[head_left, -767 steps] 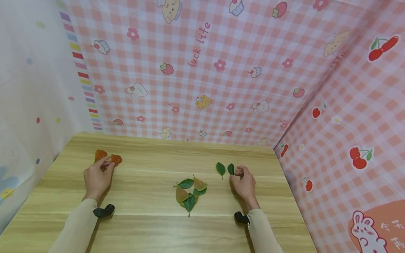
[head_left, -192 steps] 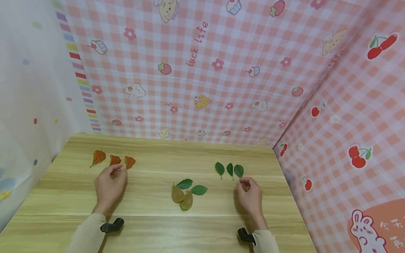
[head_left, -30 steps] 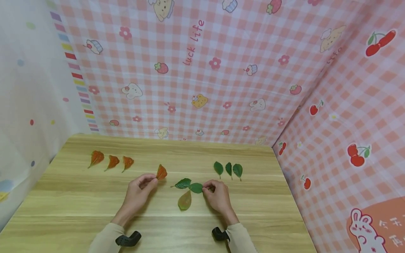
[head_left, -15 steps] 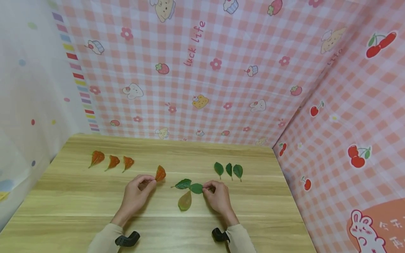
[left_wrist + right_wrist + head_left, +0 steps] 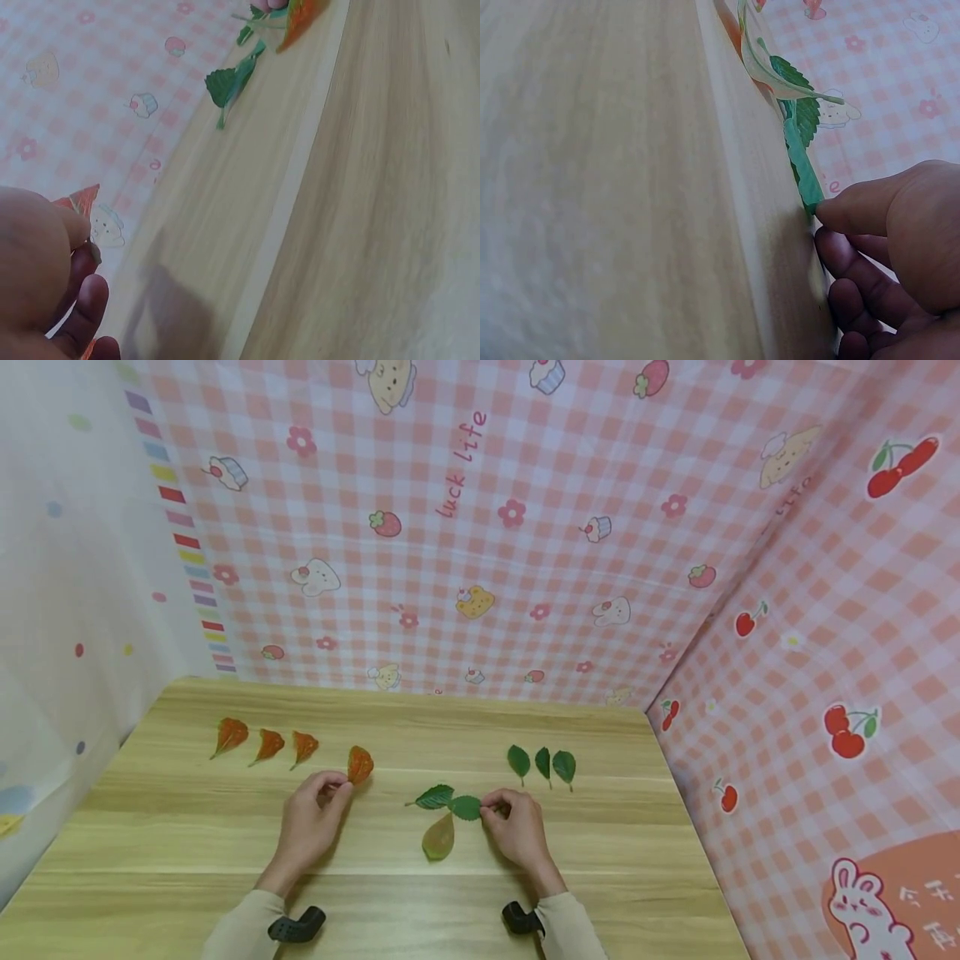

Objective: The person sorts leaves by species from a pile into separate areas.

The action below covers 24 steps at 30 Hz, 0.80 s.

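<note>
My left hand [image 5: 313, 817] pinches an orange leaf [image 5: 360, 765] by its base between thumb and fingers, at the right end of a row of orange leaves [image 5: 231, 735]. In the left wrist view only a bit of that orange leaf [image 5: 84, 199] shows past the fingers. My right hand [image 5: 517, 825] pinches the right end of a green leaf [image 5: 466, 807], which lies on the table in the middle. Touching or close to it are a second green leaf [image 5: 435, 796] and a yellowish-brown leaf [image 5: 438, 837].
Three green leaves [image 5: 542, 762] lie side by side at the back right of the wooden table [image 5: 420, 910]. Checked pink cloth [image 5: 450, 560] stands behind and to the right, pale cloth [image 5: 75, 568] to the left.
Over the last second my left hand has carried the orange leaf leftward; my right hand has stayed. Since the oldest frame, the middle pile has shrunk and both rows have grown.
</note>
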{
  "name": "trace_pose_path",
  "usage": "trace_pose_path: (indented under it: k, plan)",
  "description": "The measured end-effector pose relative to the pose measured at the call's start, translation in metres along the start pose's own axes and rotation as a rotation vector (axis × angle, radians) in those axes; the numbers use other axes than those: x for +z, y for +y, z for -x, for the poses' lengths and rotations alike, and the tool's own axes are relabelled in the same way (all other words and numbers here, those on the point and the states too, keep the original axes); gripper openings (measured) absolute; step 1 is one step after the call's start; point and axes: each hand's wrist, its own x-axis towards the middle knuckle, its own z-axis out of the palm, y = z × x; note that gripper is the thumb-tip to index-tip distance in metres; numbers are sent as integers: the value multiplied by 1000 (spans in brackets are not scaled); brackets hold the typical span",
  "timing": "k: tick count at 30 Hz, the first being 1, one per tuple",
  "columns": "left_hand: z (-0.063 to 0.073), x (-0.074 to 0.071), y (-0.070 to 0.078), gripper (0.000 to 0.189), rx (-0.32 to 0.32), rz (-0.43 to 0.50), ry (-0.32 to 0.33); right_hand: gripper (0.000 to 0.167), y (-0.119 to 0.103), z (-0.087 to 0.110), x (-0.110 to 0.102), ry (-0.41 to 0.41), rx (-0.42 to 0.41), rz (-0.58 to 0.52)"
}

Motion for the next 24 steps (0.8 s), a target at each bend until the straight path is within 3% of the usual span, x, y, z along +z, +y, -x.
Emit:
trace_pose_path:
  k: [8, 12, 18, 24]
  plan:
    - [-10, -7, -2, 7, 7, -88, 20, 2, -8, -2, -1, -26, 96, 23]
    - [-17, -9, -3, 8, 18, -109, 17, 1, -4, -2, 0, -18, 62, 10]
    - [-24, -8, -8, 8, 28, -145, 9, 7, -9, -3, -1, -45, 113, 27]
    - [-29, -4, -14, 7, 36, -173, 15, 2, -8, -3, 0, -48, 125, 31]
